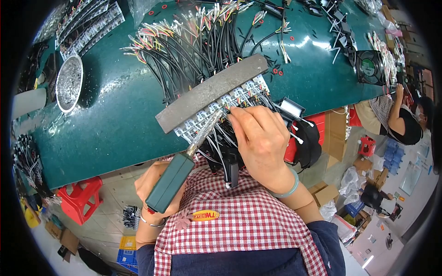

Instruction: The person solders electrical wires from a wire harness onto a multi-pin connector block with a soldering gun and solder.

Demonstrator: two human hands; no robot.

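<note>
Green table (pixel 117 122): bowl (pixel 82 80) (speckled grey inside); left hand (pixel 150 181) grips green-handled tool (pixel 170 182); right hand (pixel 263 138), fingertips closed, at circuit boards (pixel 201 117).

- Bright, fairly even indoor light covers the bench (pixel 110 133), its glossy green top throwing back white glare, strongest toward the upper right and softer at the left.
- The right hand (pixel 262 138) is well lit and reasonably crisp; the dark cables (pixel 221 158) below it sink into shade.
- Pale wire ends (pixel 202 20) near the top look slightly hazy.
- Fisheye distortion curves the bench edges and tilts the room at right, where small details turn soft.
- Black vignetting closes off the corners.
</note>
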